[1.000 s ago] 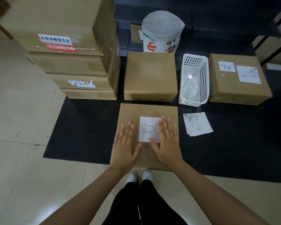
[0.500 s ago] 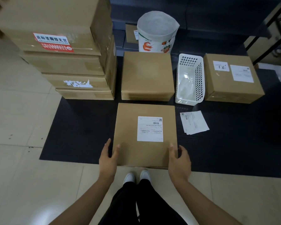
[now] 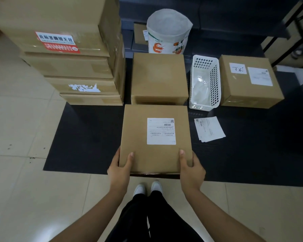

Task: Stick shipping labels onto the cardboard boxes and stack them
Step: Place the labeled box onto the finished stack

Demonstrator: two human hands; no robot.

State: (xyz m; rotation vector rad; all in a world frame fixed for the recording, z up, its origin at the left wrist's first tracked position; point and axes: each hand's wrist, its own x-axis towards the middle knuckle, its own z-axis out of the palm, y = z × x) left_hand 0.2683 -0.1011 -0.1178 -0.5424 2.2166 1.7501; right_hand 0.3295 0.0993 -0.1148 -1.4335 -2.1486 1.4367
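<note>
A flat cardboard box [image 3: 138, 130] lies on the black mat in front of me, with a white shipping label [image 3: 161, 131] stuck on its top. My left hand [image 3: 120, 169] grips its near left corner, thumb on top. My right hand [image 3: 191, 167] grips its near right corner the same way. Behind it sits a plain unlabelled box [image 3: 158, 77]. At the far right stands another box [image 3: 248, 95] bearing two white labels. A few loose shipping labels [image 3: 209, 128] lie on the mat to the right of the held box.
A tall stack of cardboard boxes [image 3: 73, 67] rises at the back left. A white plastic basket [image 3: 205, 82] stands between the plain box and the right box. A white woven sack [image 3: 168, 32] stands behind. The black mat [image 3: 87, 140] covers a tiled floor; my feet are just below the box.
My hands left the label after pressing it flat, moved to the box's near corners and now grip them. The box's near edge looks slightly raised.
</note>
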